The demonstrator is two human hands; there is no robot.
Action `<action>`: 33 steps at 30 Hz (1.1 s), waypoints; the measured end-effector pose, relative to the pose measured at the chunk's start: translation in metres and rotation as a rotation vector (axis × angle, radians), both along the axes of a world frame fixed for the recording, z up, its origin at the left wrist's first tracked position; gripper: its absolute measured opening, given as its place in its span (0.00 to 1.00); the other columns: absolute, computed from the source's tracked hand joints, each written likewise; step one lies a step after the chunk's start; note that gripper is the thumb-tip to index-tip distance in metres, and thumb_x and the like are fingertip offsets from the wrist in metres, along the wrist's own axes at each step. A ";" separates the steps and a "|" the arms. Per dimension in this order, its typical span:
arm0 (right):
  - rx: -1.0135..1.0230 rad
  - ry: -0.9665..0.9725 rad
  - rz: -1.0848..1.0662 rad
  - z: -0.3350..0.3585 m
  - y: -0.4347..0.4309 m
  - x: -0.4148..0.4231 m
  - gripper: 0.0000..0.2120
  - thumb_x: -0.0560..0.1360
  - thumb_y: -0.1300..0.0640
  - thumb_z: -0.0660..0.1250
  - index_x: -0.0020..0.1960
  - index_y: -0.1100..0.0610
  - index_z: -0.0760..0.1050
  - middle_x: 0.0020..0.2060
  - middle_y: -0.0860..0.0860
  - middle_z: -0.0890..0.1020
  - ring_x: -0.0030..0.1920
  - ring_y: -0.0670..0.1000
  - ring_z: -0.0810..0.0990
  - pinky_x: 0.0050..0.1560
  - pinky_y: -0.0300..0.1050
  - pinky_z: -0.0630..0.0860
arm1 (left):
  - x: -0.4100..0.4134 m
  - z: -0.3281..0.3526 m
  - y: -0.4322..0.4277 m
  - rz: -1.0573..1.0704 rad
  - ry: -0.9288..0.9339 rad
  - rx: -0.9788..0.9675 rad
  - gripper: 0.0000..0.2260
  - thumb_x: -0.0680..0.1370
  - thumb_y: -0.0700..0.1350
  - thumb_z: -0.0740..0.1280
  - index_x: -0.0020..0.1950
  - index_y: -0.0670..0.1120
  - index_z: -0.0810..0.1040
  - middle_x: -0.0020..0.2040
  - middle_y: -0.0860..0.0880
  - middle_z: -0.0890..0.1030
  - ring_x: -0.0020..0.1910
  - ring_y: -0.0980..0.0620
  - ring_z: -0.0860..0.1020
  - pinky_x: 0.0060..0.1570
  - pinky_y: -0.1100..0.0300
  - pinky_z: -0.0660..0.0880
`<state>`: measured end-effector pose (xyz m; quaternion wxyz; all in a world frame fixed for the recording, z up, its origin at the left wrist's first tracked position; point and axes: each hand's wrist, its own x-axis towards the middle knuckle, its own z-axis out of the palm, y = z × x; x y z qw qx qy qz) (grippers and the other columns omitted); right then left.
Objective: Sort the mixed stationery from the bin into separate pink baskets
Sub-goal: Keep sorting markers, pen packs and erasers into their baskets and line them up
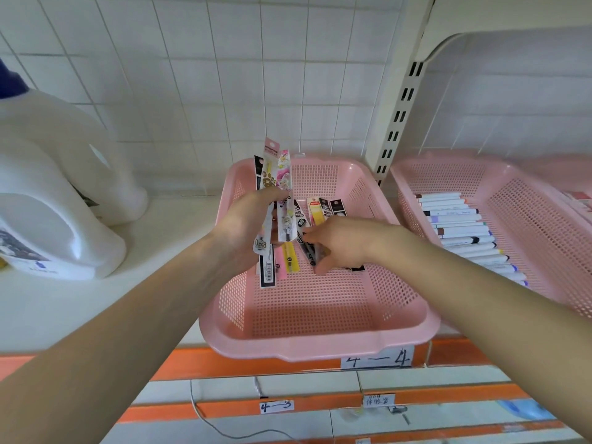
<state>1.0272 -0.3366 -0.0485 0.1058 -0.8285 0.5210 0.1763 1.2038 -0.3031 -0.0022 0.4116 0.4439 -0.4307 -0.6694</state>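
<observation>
A pink mesh basket (320, 315) sits on the shelf in the middle of the view. My left hand (246, 225) holds a bunch of narrow packaged pen refills (272, 174) upright over the basket's far left part. My right hand (339, 241) reaches into the basket, and its fingers pinch dark packets (309, 251) from a fan of packets (323, 209) lying on the basket floor. A second pink basket (525, 225) to the right holds several white marker pens (461, 225) laid side by side.
Two large white plastic jugs (54, 200) stand on the shelf at the left. A slotted shelf upright (397, 116) rises between the two baskets. The orange shelf edge carries a paper label (378, 358) below the middle basket. White tiles back the shelf.
</observation>
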 end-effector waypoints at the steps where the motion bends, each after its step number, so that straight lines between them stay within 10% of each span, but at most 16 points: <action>1: -0.025 -0.011 -0.003 -0.002 0.000 0.001 0.29 0.73 0.40 0.71 0.66 0.57 0.73 0.66 0.53 0.76 0.58 0.56 0.78 0.55 0.51 0.78 | 0.000 -0.001 0.000 -0.001 -0.014 -0.010 0.17 0.82 0.40 0.61 0.39 0.50 0.86 0.44 0.46 0.86 0.48 0.42 0.84 0.55 0.46 0.79; 5: -0.115 -0.020 -0.009 -0.005 0.007 0.010 0.20 0.74 0.39 0.69 0.53 0.55 0.76 0.50 0.52 0.78 0.50 0.56 0.76 0.48 0.47 0.74 | 0.001 -0.001 0.000 0.007 -0.045 0.014 0.09 0.82 0.42 0.61 0.50 0.47 0.82 0.45 0.45 0.86 0.39 0.48 0.84 0.37 0.58 0.80; 10: -0.178 -0.095 -0.059 0.005 0.015 0.017 0.16 0.74 0.40 0.68 0.43 0.54 0.76 0.44 0.51 0.76 0.43 0.53 0.74 0.38 0.42 0.62 | -0.001 -0.004 -0.002 0.035 -0.093 0.037 0.08 0.82 0.42 0.63 0.55 0.46 0.81 0.53 0.42 0.85 0.49 0.42 0.84 0.48 0.51 0.80; 16: -0.098 -0.527 -0.255 0.030 0.018 0.005 0.16 0.81 0.47 0.63 0.64 0.53 0.79 0.59 0.49 0.82 0.57 0.50 0.80 0.55 0.41 0.72 | 0.001 -0.006 -0.005 0.023 -0.169 0.061 0.09 0.82 0.43 0.64 0.58 0.43 0.81 0.54 0.40 0.85 0.57 0.37 0.82 0.64 0.39 0.74; 21: 0.098 -1.009 -0.529 0.045 0.020 0.004 0.13 0.81 0.50 0.63 0.50 0.57 0.82 0.38 0.46 0.85 0.35 0.46 0.80 0.35 0.38 0.69 | -0.005 -0.008 -0.006 0.015 -0.202 0.042 0.06 0.82 0.42 0.65 0.54 0.43 0.81 0.38 0.48 0.85 0.29 0.54 0.82 0.25 0.65 0.74; 33: 0.098 -0.937 -0.727 0.041 0.008 -0.002 0.10 0.77 0.58 0.70 0.49 0.65 0.83 0.27 0.50 0.80 0.29 0.47 0.73 0.32 0.39 0.69 | -0.002 -0.014 -0.017 0.116 -0.236 0.127 0.14 0.84 0.52 0.59 0.45 0.46 0.76 0.33 0.50 0.76 0.23 0.55 0.70 0.23 0.65 0.66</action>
